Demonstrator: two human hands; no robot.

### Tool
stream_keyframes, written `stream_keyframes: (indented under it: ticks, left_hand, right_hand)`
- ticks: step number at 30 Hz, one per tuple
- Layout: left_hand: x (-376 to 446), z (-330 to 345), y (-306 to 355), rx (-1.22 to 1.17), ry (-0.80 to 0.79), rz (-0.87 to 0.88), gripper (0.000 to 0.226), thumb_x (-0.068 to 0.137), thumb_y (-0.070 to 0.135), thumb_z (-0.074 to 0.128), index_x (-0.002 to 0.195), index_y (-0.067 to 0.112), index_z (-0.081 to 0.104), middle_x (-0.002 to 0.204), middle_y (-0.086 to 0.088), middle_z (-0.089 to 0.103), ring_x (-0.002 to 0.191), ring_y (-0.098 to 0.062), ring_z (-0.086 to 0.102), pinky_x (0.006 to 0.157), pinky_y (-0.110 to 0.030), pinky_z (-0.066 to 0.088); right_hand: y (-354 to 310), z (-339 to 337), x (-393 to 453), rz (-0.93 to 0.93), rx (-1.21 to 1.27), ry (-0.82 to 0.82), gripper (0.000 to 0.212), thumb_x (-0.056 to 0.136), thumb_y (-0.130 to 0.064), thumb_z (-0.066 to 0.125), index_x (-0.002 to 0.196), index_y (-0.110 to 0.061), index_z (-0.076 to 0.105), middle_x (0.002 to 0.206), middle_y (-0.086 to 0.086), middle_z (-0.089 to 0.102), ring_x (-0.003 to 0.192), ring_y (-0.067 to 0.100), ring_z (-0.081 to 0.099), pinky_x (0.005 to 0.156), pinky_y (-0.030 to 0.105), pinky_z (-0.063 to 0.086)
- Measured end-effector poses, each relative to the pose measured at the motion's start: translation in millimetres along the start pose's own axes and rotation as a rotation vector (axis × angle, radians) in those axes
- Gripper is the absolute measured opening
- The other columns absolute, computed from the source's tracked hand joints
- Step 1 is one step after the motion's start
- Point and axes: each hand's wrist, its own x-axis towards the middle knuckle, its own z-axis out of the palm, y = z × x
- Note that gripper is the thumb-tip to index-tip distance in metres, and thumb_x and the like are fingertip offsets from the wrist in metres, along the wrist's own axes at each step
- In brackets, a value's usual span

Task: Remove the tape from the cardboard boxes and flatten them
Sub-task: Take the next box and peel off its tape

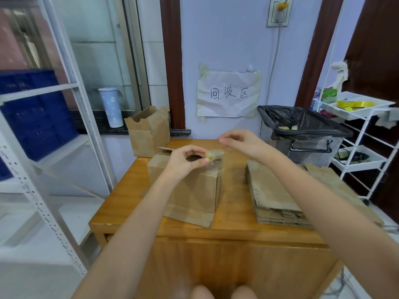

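A brown cardboard box (194, 186) stands on the wooden table (233, 223), its lower flaps spread out toward me. Above its top, my left hand (185, 160) pinches a crumpled wad of clear tape (213, 155) between thumb and fingers. A thin strip of tape hangs from the wad down to the box's right top corner. My right hand (239, 143) hovers just right of the wad with fingers loosely curled; it is blurred, and I cannot tell whether it holds a tape end. A stack of flattened boxes (274, 195) lies to the right.
Another open box (149, 130) stands at the table's far left corner. A bin lined with a black bag (302, 126) sits behind the table on the right, next to a white wire cart (362, 130). White metal shelving (64, 130) with blue crates is on the left.
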Motion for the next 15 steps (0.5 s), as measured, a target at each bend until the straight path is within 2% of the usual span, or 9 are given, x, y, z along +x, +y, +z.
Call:
stream_keyframes:
  ticks: [2, 4, 8, 10, 13, 15]
  left_hand:
    - [1, -2, 0, -0.055, -0.012, -0.031, 0.028, 0.073, 0.001, 0.078, 0.092, 0.016, 0.065, 0.084, 0.002, 0.07, 0.08, -0.001, 0.066, 0.082, -0.014, 0.051]
    - [2, -3, 0, -0.097, -0.042, -0.054, 0.03, 0.074, -0.003, 0.076, 0.097, 0.014, 0.065, 0.085, 0.001, 0.068, 0.078, -0.006, 0.065, 0.078, -0.016, 0.053]
    - [4, -2, 0, -0.042, -0.076, -0.07, 0.031, 0.081, 0.0, 0.071, 0.111, 0.01, 0.067, 0.094, -0.001, 0.067, 0.083, -0.004, 0.064, 0.081, -0.013, 0.05]
    - [3, -3, 0, -0.02, -0.093, -0.079, 0.03, 0.084, 0.002, 0.069, 0.111, 0.012, 0.067, 0.1, -0.005, 0.067, 0.089, -0.008, 0.064, 0.083, -0.013, 0.05]
    - [2, -3, 2, -0.031, -0.121, -0.086, 0.028, 0.086, 0.002, 0.066, 0.112, 0.012, 0.067, 0.108, -0.011, 0.068, 0.092, -0.013, 0.065, 0.082, -0.015, 0.051]
    - [1, -3, 4, -0.045, -0.136, -0.079, 0.027, 0.087, 0.0, 0.065, 0.109, 0.015, 0.068, 0.108, -0.011, 0.069, 0.089, -0.011, 0.066, 0.079, -0.013, 0.05]
  right_hand:
    - [7, -3, -11, -0.028, -0.036, -0.086, 0.025, 0.077, -0.035, 0.075, 0.1, -0.028, 0.067, 0.103, -0.01, 0.068, 0.099, 0.003, 0.062, 0.091, 0.017, 0.047]
    - [11, -3, -18, -0.044, -0.079, -0.109, 0.028, 0.071, -0.035, 0.078, 0.096, -0.032, 0.066, 0.098, -0.009, 0.069, 0.094, 0.003, 0.063, 0.09, 0.017, 0.047]
    - [13, -8, -19, -0.076, -0.012, -0.077, 0.013, 0.081, -0.015, 0.075, 0.088, -0.025, 0.07, 0.087, -0.005, 0.072, 0.08, 0.001, 0.065, 0.083, 0.014, 0.049]
    - [14, -9, -19, -0.084, -0.018, -0.061, 0.01, 0.083, -0.014, 0.073, 0.087, -0.023, 0.071, 0.081, -0.007, 0.072, 0.077, 0.003, 0.066, 0.081, 0.018, 0.052]
    - [13, -3, -16, -0.065, -0.043, -0.018, 0.006, 0.085, -0.014, 0.071, 0.087, -0.02, 0.072, 0.08, 0.001, 0.072, 0.07, 0.006, 0.064, 0.076, 0.027, 0.054]
    - [11, 3, -14, -0.067, -0.046, 0.007, 0.006, 0.085, -0.016, 0.071, 0.086, -0.021, 0.072, 0.08, 0.003, 0.072, 0.068, 0.007, 0.063, 0.073, 0.027, 0.054]
